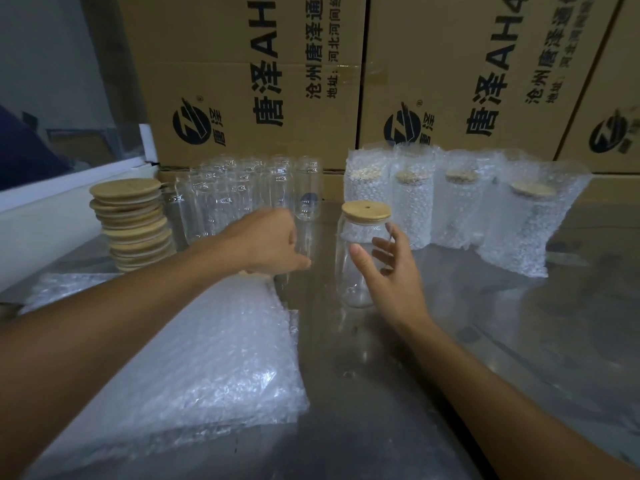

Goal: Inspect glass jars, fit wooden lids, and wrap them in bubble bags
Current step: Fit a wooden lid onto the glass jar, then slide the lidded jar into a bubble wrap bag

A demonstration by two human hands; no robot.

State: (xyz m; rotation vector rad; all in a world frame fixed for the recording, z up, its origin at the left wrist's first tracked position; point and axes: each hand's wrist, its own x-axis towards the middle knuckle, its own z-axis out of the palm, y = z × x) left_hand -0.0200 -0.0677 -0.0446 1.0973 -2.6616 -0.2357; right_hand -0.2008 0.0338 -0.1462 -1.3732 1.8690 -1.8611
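A clear glass jar [356, 282] with a wooden lid [366, 211] stands upright on the steel table [485, 323]. My right hand [394, 275] is spread open beside it, the thumb lying across the glass and the fingers just to its right. My left hand [270, 242] hovers in front of a group of several bare glass jars [242, 199], fingers curled, with a sliver of a pale wooden lid [254, 273] showing under the palm. A flat pile of bubble bags [194, 358] lies under my left forearm.
A leaning stack of wooden lids [133, 223] stands at the left. Several lidded jars wrapped in bubble bags [453, 209] stand at the back right. Printed cardboard boxes [263, 81] wall off the back. A white ledge [52, 202] borders the left.
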